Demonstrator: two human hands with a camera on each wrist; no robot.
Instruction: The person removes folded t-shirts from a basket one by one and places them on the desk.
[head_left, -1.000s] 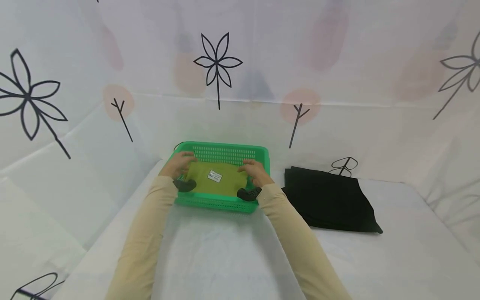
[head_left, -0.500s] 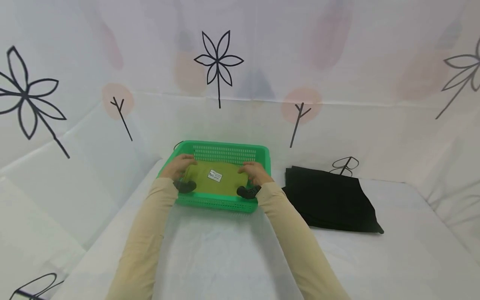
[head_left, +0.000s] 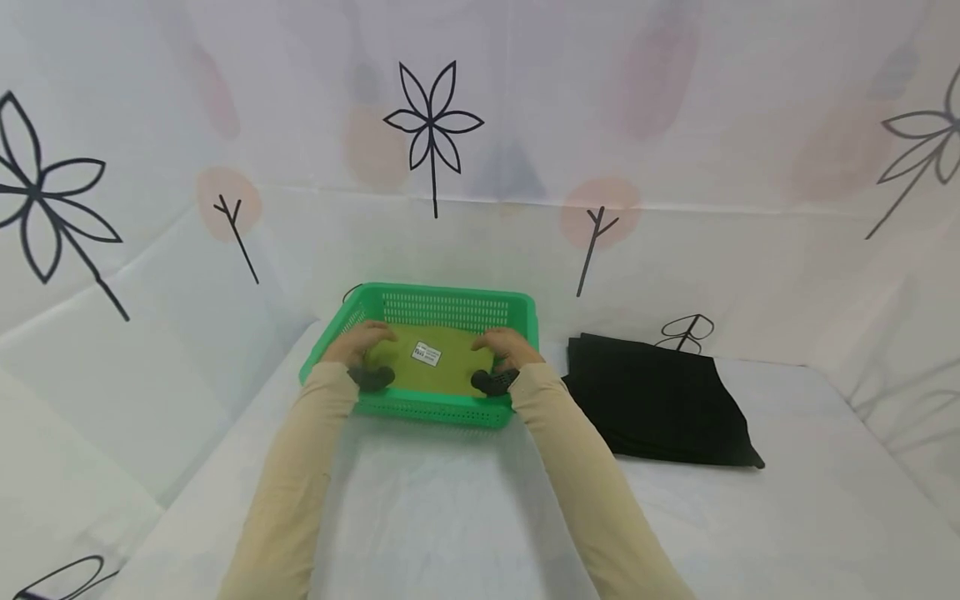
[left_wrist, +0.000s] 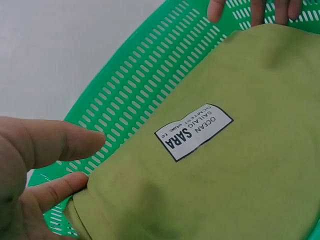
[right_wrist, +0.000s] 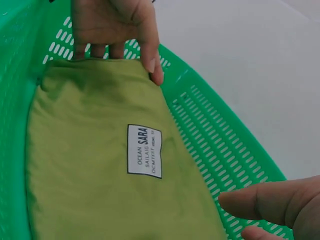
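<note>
A folded olive-green cloth (head_left: 450,377) with a white printed label (left_wrist: 194,132) lies inside a green slotted plastic basket (head_left: 435,409). At the cloth's left end is my left hand (head_left: 360,343), thumb and index finger apart, the finger touching the folded edge in the left wrist view. My right hand (head_left: 508,345) reaches in at the opposite end. Its thumb (right_wrist: 247,201) points to the cloth's side edge, separated from the finger below. In the right wrist view, the left fingers reach down past the cloth's edge, their tips hidden.
A black folded cloth (head_left: 660,408) lies on the white-covered table (head_left: 435,508) to the basket's right. Behind the basket rises a white backdrop (head_left: 510,250) with flower drawings. Black wrist devices (head_left: 372,380) overlap the basket's near side in the head view.
Both hands have lowered slightly into the basket, beside the green cloth's ends. The basket and the black cloth keep their places; the head view has shifted slightly.
</note>
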